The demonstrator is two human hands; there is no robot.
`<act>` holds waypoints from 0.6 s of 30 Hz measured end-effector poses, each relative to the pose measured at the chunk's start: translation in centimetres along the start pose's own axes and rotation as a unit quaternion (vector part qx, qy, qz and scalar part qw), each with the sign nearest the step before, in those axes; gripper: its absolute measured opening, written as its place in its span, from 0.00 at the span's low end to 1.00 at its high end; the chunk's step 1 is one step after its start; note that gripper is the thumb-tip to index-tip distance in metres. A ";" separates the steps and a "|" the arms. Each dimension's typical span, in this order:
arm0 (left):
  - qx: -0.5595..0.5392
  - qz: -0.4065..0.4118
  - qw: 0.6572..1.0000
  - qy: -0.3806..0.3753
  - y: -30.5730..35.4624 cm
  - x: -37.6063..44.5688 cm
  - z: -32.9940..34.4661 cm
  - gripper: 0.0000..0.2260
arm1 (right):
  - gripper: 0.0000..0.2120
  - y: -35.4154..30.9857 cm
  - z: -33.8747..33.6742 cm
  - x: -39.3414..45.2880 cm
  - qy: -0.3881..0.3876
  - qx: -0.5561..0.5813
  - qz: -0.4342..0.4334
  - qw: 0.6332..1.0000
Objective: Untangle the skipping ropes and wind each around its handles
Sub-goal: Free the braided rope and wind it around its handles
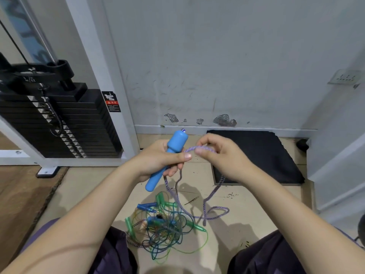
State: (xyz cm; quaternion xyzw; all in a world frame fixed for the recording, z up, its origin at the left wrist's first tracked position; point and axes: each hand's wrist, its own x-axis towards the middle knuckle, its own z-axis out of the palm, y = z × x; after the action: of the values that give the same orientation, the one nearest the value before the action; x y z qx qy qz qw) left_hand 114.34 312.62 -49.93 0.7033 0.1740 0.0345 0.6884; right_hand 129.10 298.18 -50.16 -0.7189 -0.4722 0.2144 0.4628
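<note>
Blue handle (166, 161) mid-frame, middle hidden by gripping left hand (158, 160); right hand (221, 155) pinches purple rope (194, 149); tangle (164, 228) below indistinct.

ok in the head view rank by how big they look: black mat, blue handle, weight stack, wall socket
1. weight stack
2. black mat
3. blue handle, though it is nearer the camera
4. wall socket

Warning sticker (111, 101) on white machine frame (118, 107), print too small to read
</note>
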 end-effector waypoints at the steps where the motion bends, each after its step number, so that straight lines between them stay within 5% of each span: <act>1: 0.008 -0.006 1.000 0.011 0.3 -0.1 -0.4 0.09 | 0.05 0.2 -0.5 0.2 0.036 0.013 0.008 0.999; 7: 0.064 -0.090 0.988 0.107 0.2 -0.3 -1.4 0.19 | 0.07 0.4 -1.9 0.2 0.101 0.071 0.068 0.990; 10: 0.097 -0.095 0.990 0.048 0.1 -0.5 -1.1 0.21 | 0.02 0.2 -1.0 0.0 0.021 0.083 0.054 0.995; 14: 0.064 -0.058 0.996 0.002 -0.3 -0.2 -0.3 0.14 | 0.08 0.4 0.7 -0.4 -0.096 0.038 0.034 0.994; 18: 0.060 -0.028 0.998 0.003 0.1 -0.3 -0.6 0.09 | 0.05 0.5 0.7 0.3 -0.029 -0.004 0.005 1.000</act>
State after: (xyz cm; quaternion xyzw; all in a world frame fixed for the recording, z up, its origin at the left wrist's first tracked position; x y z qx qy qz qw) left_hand 113.86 313.09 -49.74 0.7382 0.1974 0.0069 0.6450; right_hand 128.98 298.64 -50.92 -0.7168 -0.4826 0.2358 0.4447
